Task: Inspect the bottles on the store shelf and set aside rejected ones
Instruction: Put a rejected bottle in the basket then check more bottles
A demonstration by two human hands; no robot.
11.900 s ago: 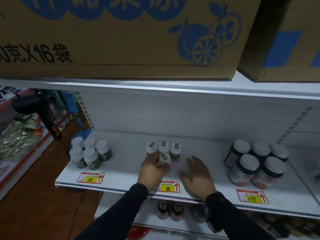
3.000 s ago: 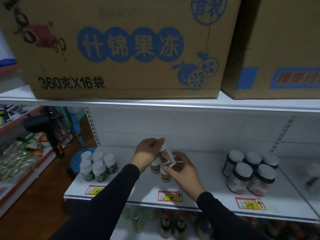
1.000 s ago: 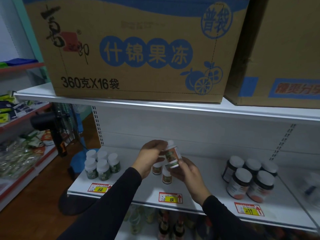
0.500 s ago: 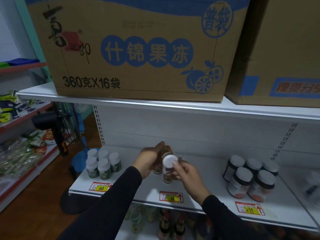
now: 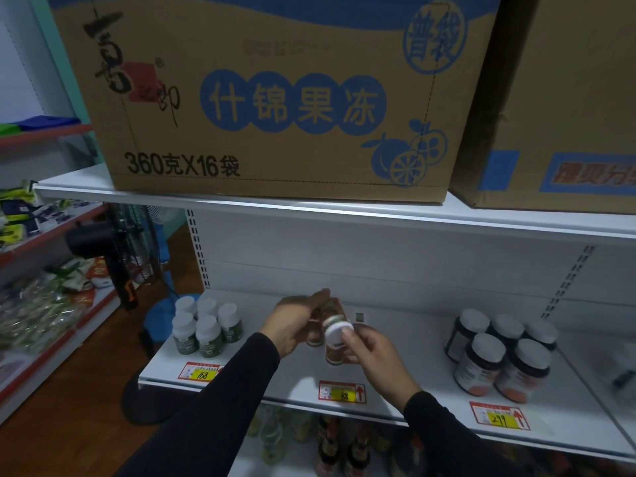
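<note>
I hold one small brown bottle with a round white cap (image 5: 335, 327) up above the white metal shelf (image 5: 395, 380). The bottle is tipped so its cap faces me. My left hand (image 5: 296, 323) has its fingers curled round the far end of the bottle. My right hand (image 5: 370, 346) pinches the cap end with its fingertips.

Right under my hands, more small brown bottles (image 5: 333, 356) stand on the shelf, partly hidden. A red and yellow price tag marked 88 (image 5: 341, 393) sits on the shelf edge just below my right hand.

To the left of my left hand stand five green bottles with white caps (image 5: 204, 330) in a bunch. To the right of my right hand stand big dark jars with white lids (image 5: 499, 352), close together.

High above my hands, a big brown cardboard box with blue writing (image 5: 275, 98) sits on the upper shelf. Both my sleeves are black.
</note>
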